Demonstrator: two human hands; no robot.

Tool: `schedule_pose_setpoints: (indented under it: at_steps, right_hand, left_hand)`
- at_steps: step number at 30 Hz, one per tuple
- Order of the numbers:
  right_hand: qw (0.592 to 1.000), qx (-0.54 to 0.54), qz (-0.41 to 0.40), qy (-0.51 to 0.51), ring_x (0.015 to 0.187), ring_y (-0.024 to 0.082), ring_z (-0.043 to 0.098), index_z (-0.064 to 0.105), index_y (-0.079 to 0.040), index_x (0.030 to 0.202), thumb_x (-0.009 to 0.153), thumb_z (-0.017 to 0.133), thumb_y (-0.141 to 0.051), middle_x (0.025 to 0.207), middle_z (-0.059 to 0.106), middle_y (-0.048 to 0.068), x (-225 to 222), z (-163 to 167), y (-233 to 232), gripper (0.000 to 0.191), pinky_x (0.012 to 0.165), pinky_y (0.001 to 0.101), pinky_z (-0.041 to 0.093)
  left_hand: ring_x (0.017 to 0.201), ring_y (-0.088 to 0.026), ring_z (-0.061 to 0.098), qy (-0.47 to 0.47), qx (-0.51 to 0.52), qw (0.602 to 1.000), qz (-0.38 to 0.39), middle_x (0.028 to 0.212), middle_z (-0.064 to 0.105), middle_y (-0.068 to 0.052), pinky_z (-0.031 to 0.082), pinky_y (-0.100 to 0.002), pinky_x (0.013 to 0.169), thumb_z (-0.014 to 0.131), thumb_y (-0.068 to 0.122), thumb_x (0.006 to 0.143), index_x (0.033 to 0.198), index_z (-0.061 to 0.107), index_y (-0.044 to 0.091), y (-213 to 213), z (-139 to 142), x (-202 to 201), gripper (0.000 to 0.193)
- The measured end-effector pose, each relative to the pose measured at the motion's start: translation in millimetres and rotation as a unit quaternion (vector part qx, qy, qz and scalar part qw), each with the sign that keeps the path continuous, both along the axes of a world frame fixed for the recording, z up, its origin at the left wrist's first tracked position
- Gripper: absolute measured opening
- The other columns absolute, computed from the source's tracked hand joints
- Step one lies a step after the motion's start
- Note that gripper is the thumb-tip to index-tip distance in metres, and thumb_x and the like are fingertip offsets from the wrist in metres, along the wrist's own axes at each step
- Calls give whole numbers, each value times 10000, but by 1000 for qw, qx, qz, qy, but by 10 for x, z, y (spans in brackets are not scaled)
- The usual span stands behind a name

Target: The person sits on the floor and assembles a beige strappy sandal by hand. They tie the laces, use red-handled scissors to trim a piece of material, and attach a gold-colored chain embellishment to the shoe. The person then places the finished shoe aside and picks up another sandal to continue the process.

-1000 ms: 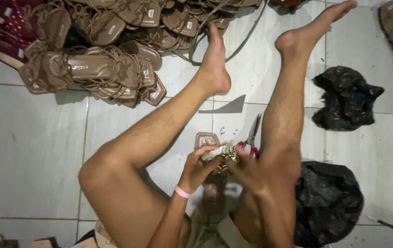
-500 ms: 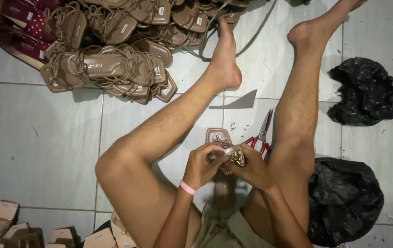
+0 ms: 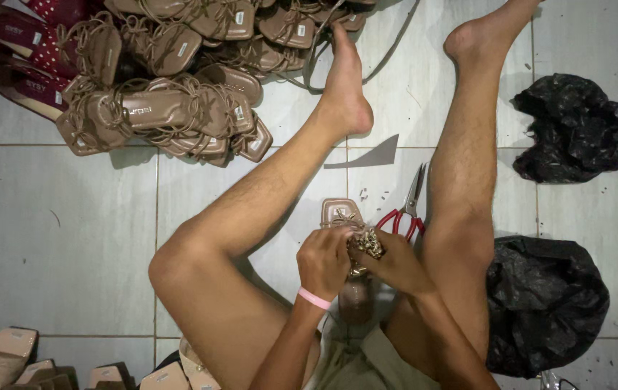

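I sit on a tiled floor with my bare legs spread. Between them lies a tan sandal, toe pointing away from me. My left hand, with a pink band on the wrist, and my right hand meet over the sandal's middle. Both pinch a small gold-coloured ornament at the strap. The fingers hide how the ornament sits on the sandal. Red-handled scissors lie on the floor just right of the sandal, against my right leg.
A heap of tan strappy sandals and some dark red ones lies at top left. Two black plastic bags sit on the right. More pale sandals line the bottom left corner. A grey scrap lies ahead.
The view has shifted slightly, so legs and sandal heap sit a little differently in frame. Both hands stay on the ornament over the sandal, fingers working it slightly.
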State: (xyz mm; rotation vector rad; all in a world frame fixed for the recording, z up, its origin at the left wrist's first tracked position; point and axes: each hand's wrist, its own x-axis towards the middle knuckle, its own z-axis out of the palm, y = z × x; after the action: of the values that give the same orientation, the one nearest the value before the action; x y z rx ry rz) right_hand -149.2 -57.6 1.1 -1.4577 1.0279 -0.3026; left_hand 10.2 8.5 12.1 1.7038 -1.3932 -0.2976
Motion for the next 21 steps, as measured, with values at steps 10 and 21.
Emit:
schedule_pose_setpoints:
  at_steps: [10, 21]
  right_hand:
    - [997, 31, 66, 5, 696, 84, 658, 671, -38, 1243, 883, 753, -162, 834, 761, 43, 70, 93, 29, 390, 582, 295, 561]
    - [986, 148, -30, -70, 817, 81, 677, 714, 17, 1167, 903, 753, -192, 945, 758, 18, -217, -220, 145, 339, 688, 276, 578]
  left_hand:
    - [754, -251, 747, 202, 111, 972, 41, 869, 753, -127, 573, -329, 673, 677, -57, 866, 947, 743, 14, 122, -28, 143, 126]
    - [803, -107, 716, 297, 160, 933, -127, 931, 790, -108, 567, -250, 727, 820, 71, 813, 1059, 750, 7, 46, 3, 399, 264]
